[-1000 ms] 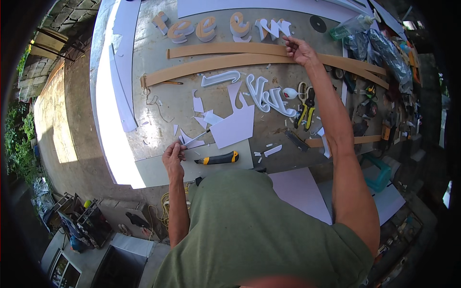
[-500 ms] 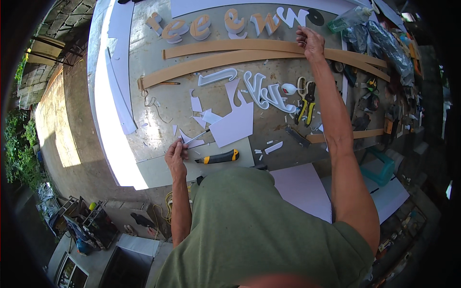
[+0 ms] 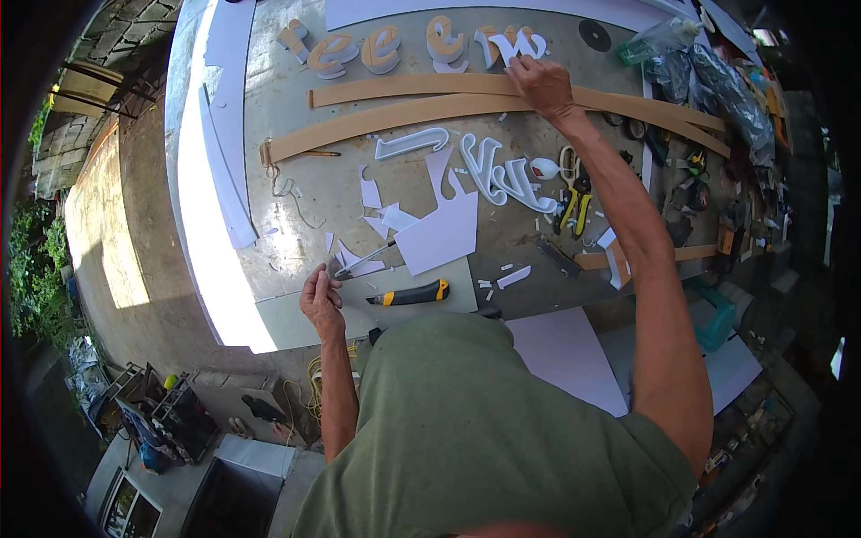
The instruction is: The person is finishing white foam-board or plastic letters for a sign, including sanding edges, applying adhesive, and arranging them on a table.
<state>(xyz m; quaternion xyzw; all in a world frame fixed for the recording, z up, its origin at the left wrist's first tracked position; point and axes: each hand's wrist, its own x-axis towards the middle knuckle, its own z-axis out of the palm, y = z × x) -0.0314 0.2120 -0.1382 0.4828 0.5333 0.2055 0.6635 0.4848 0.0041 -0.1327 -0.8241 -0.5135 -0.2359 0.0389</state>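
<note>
At the far side of the table, my right hand (image 3: 545, 90) is closed, its fingers at the lower edge of a white letter cutout (image 3: 526, 43). That cutout overlaps a tan-faced letter (image 3: 491, 47) at the right end of a row of similar tan-and-white letters (image 3: 380, 50). My left hand (image 3: 323, 303) hovers at the near left, fingers pinched around a small greyish item too unclear to name. Close to its fingertips, a thin metal rod (image 3: 366, 258) lies over white scraps. A black and yellow utility knife (image 3: 409, 293) rests to its right.
Long tan strips (image 3: 395, 120) cross the table. White letter shells (image 3: 484, 170), a cut white sheet (image 3: 439, 235), yellow-handled pliers (image 3: 581, 204) and scissors (image 3: 567, 179) lie nearer. A dark disc (image 3: 594, 35) and green-tinted bottle (image 3: 655, 40) sit at the far right.
My right hand has moved left with the white letter cutout, which now overlaps the tan-faced letter and leaves the dark disc uncovered. My left hand has shifted slightly left and nearer.
</note>
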